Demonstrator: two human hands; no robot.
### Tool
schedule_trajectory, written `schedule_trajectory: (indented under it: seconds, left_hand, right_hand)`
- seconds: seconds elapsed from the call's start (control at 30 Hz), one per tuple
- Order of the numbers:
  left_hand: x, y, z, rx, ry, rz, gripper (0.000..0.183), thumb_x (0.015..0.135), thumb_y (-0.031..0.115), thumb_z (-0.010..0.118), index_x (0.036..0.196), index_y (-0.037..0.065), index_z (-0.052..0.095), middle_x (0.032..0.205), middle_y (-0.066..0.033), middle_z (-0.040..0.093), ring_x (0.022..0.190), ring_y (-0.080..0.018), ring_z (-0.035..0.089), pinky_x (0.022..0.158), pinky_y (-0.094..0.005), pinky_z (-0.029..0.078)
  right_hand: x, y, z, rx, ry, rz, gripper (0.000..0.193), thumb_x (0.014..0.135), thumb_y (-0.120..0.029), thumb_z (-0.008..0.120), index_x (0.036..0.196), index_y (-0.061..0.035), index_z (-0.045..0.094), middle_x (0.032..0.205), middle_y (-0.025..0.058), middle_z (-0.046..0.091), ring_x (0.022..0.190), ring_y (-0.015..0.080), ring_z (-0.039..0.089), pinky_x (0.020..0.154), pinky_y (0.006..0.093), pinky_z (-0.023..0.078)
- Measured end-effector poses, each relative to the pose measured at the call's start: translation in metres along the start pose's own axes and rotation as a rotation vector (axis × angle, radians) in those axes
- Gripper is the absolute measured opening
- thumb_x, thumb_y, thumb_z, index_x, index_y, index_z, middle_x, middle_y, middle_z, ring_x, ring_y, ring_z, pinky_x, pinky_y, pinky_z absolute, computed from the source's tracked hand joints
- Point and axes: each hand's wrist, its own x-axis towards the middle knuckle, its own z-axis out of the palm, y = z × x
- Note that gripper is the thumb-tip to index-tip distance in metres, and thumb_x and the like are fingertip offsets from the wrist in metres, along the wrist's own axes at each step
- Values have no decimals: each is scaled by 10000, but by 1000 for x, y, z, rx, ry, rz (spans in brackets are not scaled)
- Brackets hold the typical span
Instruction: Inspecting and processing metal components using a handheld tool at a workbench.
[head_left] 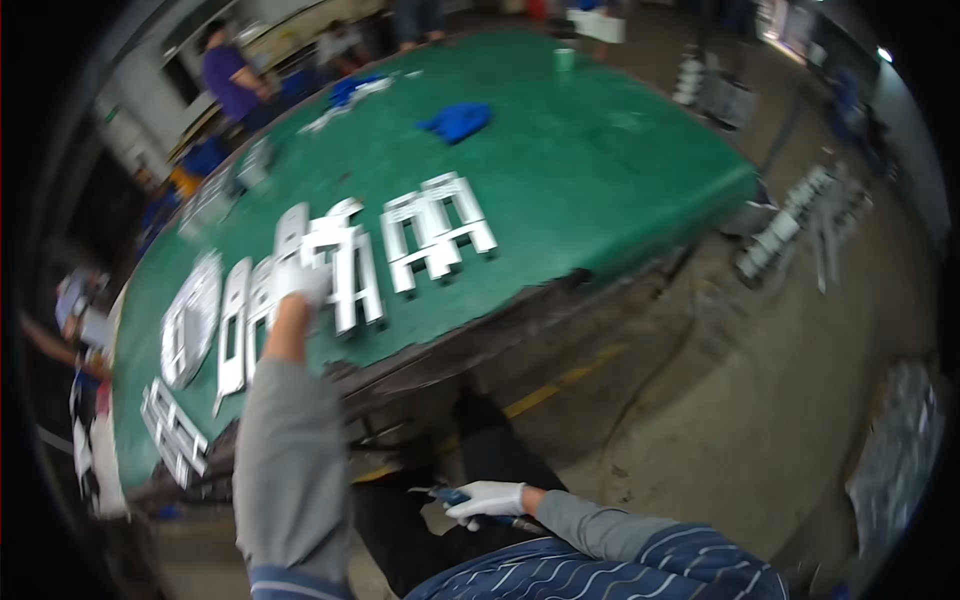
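Observation:
My left hand (pixel 304 281), in a white glove, reaches over the table among white slotted metal parts. Its fingers are smeared by motion and blend with the pale parts, so any hold is hidden. Just right of it lies a two-legged white metal frame (pixel 354 275); to its left is a long slotted metal plate (pixel 234 325). My right hand (pixel 488 500), also gloved in white, is low in front of my body. It is closed round a blue hand tool (pixel 452 495) with a thin tip; the tool's exact kind is unclear.
The green-topped table (pixel 600 130) has a ragged dark near edge. More white frames (pixel 436 228) lie right of centre, a plastic-wrapped part (pixel 190 325) at left, a blue cloth (pixel 460 121) farther back. A person in purple (pixel 232 80) stands beyond. Stacked metal parts (pixel 790 225) stand on the floor at right.

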Motion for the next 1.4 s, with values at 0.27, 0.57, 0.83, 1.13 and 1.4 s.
schedule_trajectory:
  seconds: [0.27,0.57,0.83,1.13,1.4]
  left_hand:
    - [-247,-4,-136,-1155,-180,-125,388,997,170,588,1367,60,553,1092,-75,620,880,-139,601,659,-211,520]
    - [-481,-160,-90,-1447,522,-717,357,1060,300,532,1316,65,615,1202,-97,671,1043,-190,638,895,-340,547]
    - [-563,-370,13,-1238,986,-743,378,1102,348,480,1304,84,660,1164,-80,710,1000,-191,655,906,-319,529]
    - [-576,-371,73,-628,998,-627,420,1108,336,461,1360,63,657,1154,-106,732,958,-223,668,876,-326,545]
    - [-583,-303,32,132,713,-727,426,1093,298,472,1366,23,650,1148,-152,732,968,-265,672,894,-343,541]
  right_hand:
    - [-27,-6,12,-2,107,-72,226,1005,-286,668,1026,-62,643,813,57,642,625,130,596,594,249,503]
    - [-30,-45,83,-459,140,-61,228,987,-384,668,1008,-157,671,764,7,639,584,122,557,566,265,469]
    - [13,-37,182,-1013,-81,-318,329,972,-428,629,1013,-109,694,891,99,720,711,318,634,733,425,499]
    - [33,-21,199,-1042,-112,-188,294,880,-347,671,959,-67,716,867,120,741,755,337,663,754,435,520]
    - [71,14,206,-1065,-201,-139,298,855,-332,682,981,-65,726,883,129,748,760,355,664,741,427,525]
